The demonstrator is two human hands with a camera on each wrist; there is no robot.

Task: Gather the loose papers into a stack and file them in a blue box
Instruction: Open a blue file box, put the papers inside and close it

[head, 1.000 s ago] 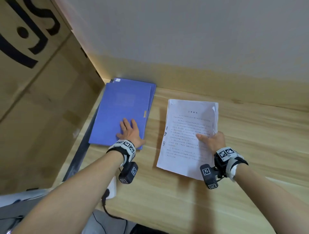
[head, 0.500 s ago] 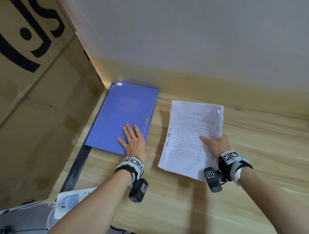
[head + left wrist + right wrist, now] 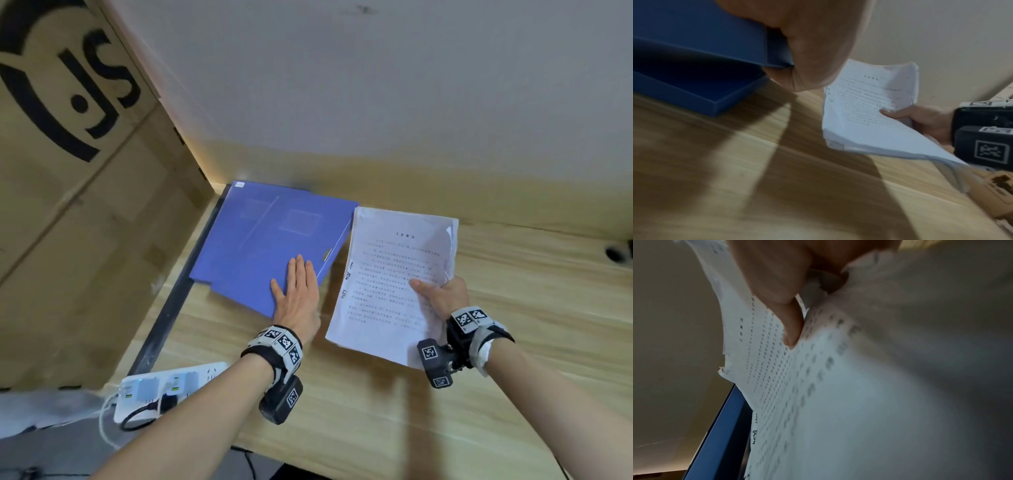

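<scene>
We are looking down at a wooden desk (image 3: 376, 411) set against a pale wall, with a large cardboard carton on our left. Our right hand (image 3: 442, 294) is gripping a gathered stack of printed papers (image 3: 387, 284) by its right edge, thumb on top and fingers curled beneath, and is holding it off the desk. Compared with a second ago, the stack is riding higher and nearer to the blue box (image 3: 270, 240); its far left corner is now almost meeting the box's right edge.

Our left hand (image 3: 296, 291) is resting flat on the box's near right corner, fingers straight and together, holding nothing. In the left wrist view the lid is standing a little apart from the tray below, a dark gap showing between them, so the box is starting to open where a second ago it looked flat and shut.

We judge the gathering to be done and the filing to be just beginning: the lid needs lifting further before the stack can slide in. A white power strip (image 3: 168, 387) is lying at the desk's near left edge.
</scene>
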